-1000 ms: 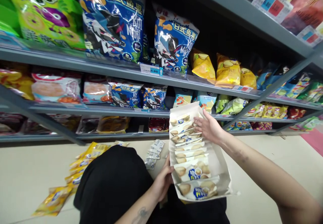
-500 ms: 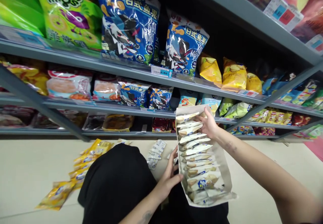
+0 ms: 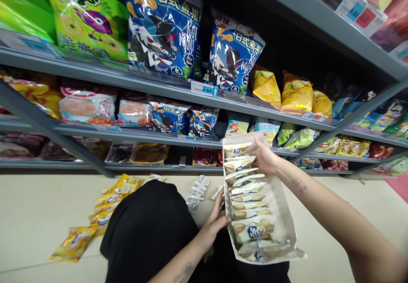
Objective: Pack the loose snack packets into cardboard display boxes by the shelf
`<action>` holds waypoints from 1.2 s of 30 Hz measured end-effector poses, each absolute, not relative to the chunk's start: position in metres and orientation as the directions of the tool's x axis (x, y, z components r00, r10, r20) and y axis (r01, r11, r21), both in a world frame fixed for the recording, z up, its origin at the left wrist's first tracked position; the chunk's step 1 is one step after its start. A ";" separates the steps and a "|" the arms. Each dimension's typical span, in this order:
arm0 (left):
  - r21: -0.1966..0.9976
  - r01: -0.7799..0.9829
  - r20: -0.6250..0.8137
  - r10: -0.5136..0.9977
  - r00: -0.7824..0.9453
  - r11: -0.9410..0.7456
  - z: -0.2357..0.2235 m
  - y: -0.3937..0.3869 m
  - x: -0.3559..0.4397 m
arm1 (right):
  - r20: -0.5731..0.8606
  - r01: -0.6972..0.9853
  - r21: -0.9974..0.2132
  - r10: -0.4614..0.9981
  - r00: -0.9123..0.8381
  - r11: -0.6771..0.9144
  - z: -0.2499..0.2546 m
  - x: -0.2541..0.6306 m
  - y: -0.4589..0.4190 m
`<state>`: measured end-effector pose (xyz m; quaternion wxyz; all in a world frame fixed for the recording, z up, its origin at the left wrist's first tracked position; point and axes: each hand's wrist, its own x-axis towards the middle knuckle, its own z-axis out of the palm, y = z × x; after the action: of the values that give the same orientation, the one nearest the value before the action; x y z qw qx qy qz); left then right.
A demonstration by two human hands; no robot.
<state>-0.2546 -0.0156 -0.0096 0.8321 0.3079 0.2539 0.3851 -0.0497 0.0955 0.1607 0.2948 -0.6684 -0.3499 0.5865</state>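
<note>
A white cardboard display box (image 3: 284,215) is held up in front of the shelves, packed with a row of small white snack packets (image 3: 247,198). My left hand (image 3: 214,223) grips the box at its near left side. My right hand (image 3: 265,159) is at the far end of the box, its fingers closed on the topmost packets. My black-clothed knee (image 3: 149,227) is below the left hand.
Grey metal shelves (image 3: 153,88) carry blue fish-cracker bags (image 3: 162,28), green ring-snack bags (image 3: 86,19) and yellow chip bags (image 3: 295,94). Yellow packets (image 3: 95,215) and small white packets (image 3: 196,191) lie on the beige floor.
The box tilted and shifted a little to the right, with its near end dropping lower. My right hand slid up to the far end of the packets.
</note>
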 end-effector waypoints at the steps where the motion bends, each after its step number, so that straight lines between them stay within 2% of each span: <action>1: 0.694 -0.458 -0.239 0.778 0.581 0.555 -0.008 -0.016 -0.255 | -0.597 0.137 -0.791 0.801 0.045 -0.597 0.165 -0.050 0.092; 4: 0.656 -0.432 -0.295 0.737 0.608 0.619 -0.004 -0.015 -0.256 | -0.592 0.233 -0.791 0.803 -0.063 -0.565 0.172 -0.050 0.080; 7: 0.688 -0.465 -0.202 0.762 0.615 0.557 -0.003 -0.014 -0.257 | -0.444 0.446 -0.807 0.896 -0.025 -0.387 0.170 -0.046 0.067; 8: 0.709 -0.476 -0.150 0.771 0.619 0.520 -0.004 -0.014 -0.258 | -0.342 0.575 -0.763 0.939 0.025 -0.294 0.169 -0.045 0.064; 10: 0.745 -0.494 -0.047 0.774 0.632 0.449 -0.005 -0.013 -0.258 | -0.109 0.817 -0.567 0.993 0.046 -0.100 0.170 -0.043 0.058; 12: 0.765 -0.497 0.019 0.757 0.654 0.410 -0.006 -0.014 -0.259 | -0.015 0.911 -0.403 0.995 -0.095 0.081 0.175 -0.041 0.055; 15: 0.780 -0.459 0.018 0.718 0.696 0.425 -0.005 -0.015 -0.260 | -0.099 0.899 -0.364 0.950 -0.296 0.243 0.181 -0.040 0.055; 17: 0.788 -0.418 -0.010 0.688 0.725 0.453 -0.003 -0.015 -0.261 | -0.136 0.914 -0.322 0.943 -0.303 0.247 0.182 -0.037 0.059; 20: 0.795 -0.400 -0.009 0.667 0.745 0.456 0.001 -0.015 -0.263 | -0.083 0.941 -0.271 0.969 -0.232 0.202 0.179 -0.028 0.067; 25: 0.808 -0.402 0.011 0.672 0.741 0.430 0.003 -0.018 -0.263 | -0.103 0.902 -0.385 0.962 -0.253 0.196 0.182 -0.020 0.068; 27: 0.800 -0.416 0.012 0.681 0.732 0.433 0.003 -0.019 -0.262 | -0.059 0.896 -0.393 0.967 -0.248 0.206 0.188 -0.025 0.057; 31: 0.791 -0.414 -0.021 0.696 0.718 0.451 -0.001 -0.017 -0.261 | 0.135 0.910 -0.302 0.958 -0.254 0.284 0.197 -0.041 0.027; 32: 0.789 -0.414 -0.026 0.699 0.715 0.453 -0.002 -0.017 -0.260 | 0.124 0.909 -0.276 0.950 -0.287 0.311 0.195 -0.044 0.022; 34: 0.784 -0.415 -0.028 0.695 0.719 0.461 -0.002 -0.017 -0.260 | 0.007 0.913 -0.228 0.938 -0.347 0.339 0.187 -0.045 0.018; 36: 0.785 -0.410 -0.029 0.689 0.725 0.464 -0.002 -0.018 -0.261 | -0.093 0.929 -0.206 0.939 -0.332 0.308 0.176 -0.042 0.023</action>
<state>-0.2609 -0.0179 -0.0019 0.8378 0.4005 0.1740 0.3278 -0.0421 0.0231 0.1758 0.0219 -0.5777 -0.8083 0.1115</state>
